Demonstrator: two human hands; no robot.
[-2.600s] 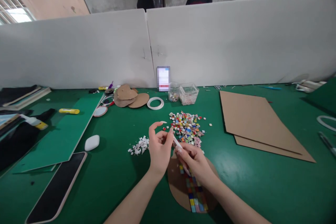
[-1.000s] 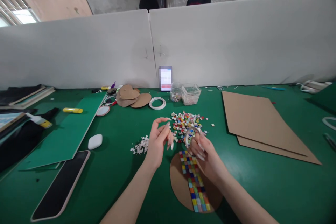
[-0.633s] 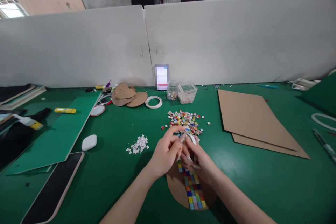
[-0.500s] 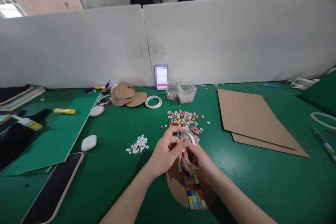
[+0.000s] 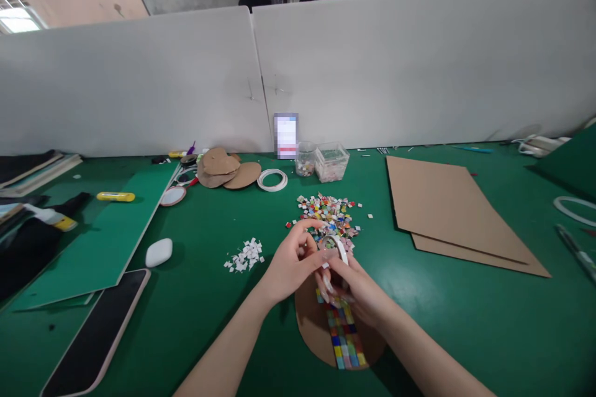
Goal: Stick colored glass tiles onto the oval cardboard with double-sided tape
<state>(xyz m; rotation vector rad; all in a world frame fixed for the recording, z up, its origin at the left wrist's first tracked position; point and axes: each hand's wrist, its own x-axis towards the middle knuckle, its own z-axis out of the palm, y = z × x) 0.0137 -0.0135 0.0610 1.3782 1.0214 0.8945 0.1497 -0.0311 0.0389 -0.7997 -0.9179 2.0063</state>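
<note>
My right hand (image 5: pixel 361 282) curls around a roll of white tape (image 5: pixel 343 252), held upright above the cardboard. My left hand (image 5: pixel 295 255) meets it, thumb and fingers pinched close together beside the roll. A small white piece (image 5: pixel 325 265) shows where the thumbs come together; which fingertips grip it is unclear. Beneath both hands lies a rounded cardboard piece (image 5: pixel 310 329), bearing rows of coloured mosaic tiles (image 5: pixel 344 341), partly covered by my right hand. Just beyond the fingers spreads a pile of loose coloured tiles (image 5: pixel 328 208).
White scraps (image 5: pixel 246 255) lie left of my hands. Cardboard sheets (image 5: pixel 447 211) are at right. Along the back stand clear containers (image 5: pixel 331 162), a white ring (image 5: pixel 272 180) and cardboard cutouts (image 5: pixel 221 167). A phone (image 5: pixel 97 335) and earbud case (image 5: pixel 159 252) lie left.
The white tape roll has turned slightly, and its ring shows more clearly. My fingers have shifted a little around it; both hands stay above the cardboard.
</note>
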